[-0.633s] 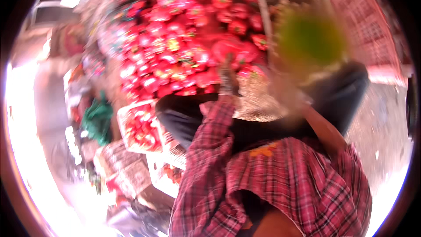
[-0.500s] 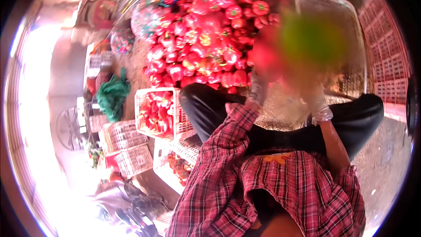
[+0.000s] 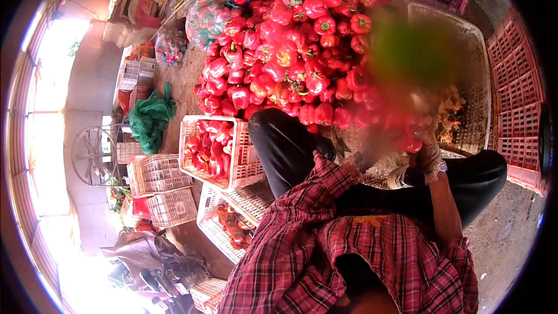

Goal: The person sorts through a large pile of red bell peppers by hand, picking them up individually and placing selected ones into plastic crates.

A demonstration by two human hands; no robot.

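Between my two gloved hands, above my crossed legs, is a red bell pepper (image 3: 410,141). My right hand (image 3: 430,156) is closed round its right side. My left hand (image 3: 372,148) is close to the pepper's left side, but a smear in the picture blurs its fingers. Just in front of my hands rises a big heap of red bell peppers (image 3: 279,52). A thin, pointed object (image 3: 339,142) shows near my left knee; its kind cannot be made out.
A green blur covers part of the shallow tray (image 3: 480,81), which holds pale scraps (image 3: 450,113). At my left are a crate of red pepper pieces (image 3: 235,163) and a second crate (image 3: 212,224). Red crates (image 3: 514,99) line the right; net sacks (image 3: 203,20) lie far left.
Both hands have come down and nearer to my lap. A red pepper now shows between them. The view has shifted slightly, and the heap looks sharper.
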